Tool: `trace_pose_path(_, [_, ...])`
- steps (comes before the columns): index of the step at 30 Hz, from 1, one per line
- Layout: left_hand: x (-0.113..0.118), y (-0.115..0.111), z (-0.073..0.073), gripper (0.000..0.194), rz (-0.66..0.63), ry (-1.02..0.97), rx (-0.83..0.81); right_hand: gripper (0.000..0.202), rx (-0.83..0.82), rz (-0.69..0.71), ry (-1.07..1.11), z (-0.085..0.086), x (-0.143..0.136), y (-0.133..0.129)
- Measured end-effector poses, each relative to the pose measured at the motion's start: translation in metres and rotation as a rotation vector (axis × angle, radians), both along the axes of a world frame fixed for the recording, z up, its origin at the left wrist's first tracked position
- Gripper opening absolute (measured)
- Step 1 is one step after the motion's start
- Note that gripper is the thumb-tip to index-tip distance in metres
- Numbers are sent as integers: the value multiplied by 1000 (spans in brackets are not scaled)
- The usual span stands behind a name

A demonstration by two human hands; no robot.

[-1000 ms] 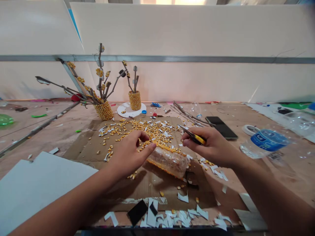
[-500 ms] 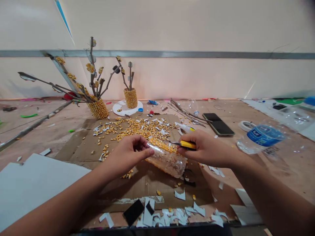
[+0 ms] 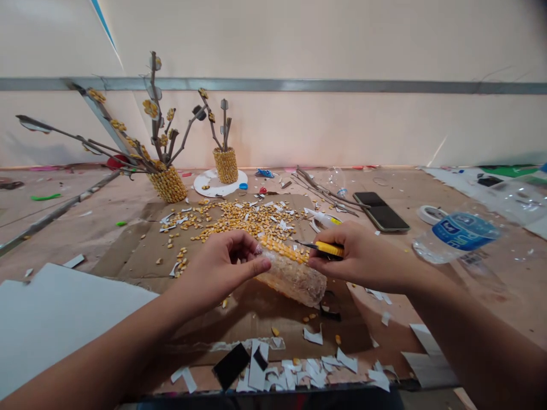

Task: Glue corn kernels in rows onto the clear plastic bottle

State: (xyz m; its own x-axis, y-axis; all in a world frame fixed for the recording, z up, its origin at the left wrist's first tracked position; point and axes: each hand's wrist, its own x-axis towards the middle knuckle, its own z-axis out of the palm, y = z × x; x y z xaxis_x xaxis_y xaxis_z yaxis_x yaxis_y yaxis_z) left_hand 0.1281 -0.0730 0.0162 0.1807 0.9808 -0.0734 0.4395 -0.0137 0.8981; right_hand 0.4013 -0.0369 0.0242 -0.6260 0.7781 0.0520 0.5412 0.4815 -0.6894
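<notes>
A clear plastic bottle piece (image 3: 294, 279) lies tilted over the cardboard, with rows of corn kernels (image 3: 284, 250) along its upper side. My left hand (image 3: 233, 259) is closed around its left end, thumb on the near side, and hides that end. My right hand (image 3: 354, 253) grips a yellow-and-black utility knife (image 3: 329, 249) at the bottle's upper right. The knife's thin dark tip points left, close to the kernels; whether it touches them I cannot tell. Behind both hands, loose corn kernels (image 3: 239, 219) are spread out among white scraps.
Two corn-covered pots with twigs (image 3: 167, 185) (image 3: 225, 165) stand at the back left. A glue bottle (image 3: 322, 218), bare twigs (image 3: 318, 191), a phone (image 3: 380, 210), a tape roll (image 3: 431, 214) and a labelled bottle (image 3: 464, 230) lie right. Paper scraps (image 3: 299, 373) litter the near edge.
The view has shifted slightly. Both hands keep their grips, and the bottle piece appears turned a little, with the kernel rows showing more clearly.
</notes>
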Motion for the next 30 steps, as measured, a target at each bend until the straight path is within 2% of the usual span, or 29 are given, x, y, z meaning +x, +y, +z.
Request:
trace_pose_path(12, [1, -1, 1, 33, -20, 6, 32, 39, 42, 39, -40, 2, 3, -2])
trace_pose_path(20, [-2, -1, -2, 33, -30, 37, 33, 28, 11, 56, -24, 2, 2, -3])
trace_pose_path(30, [0, 0, 0, 32, -44, 24, 12, 30, 39, 52, 11, 0, 0, -4])
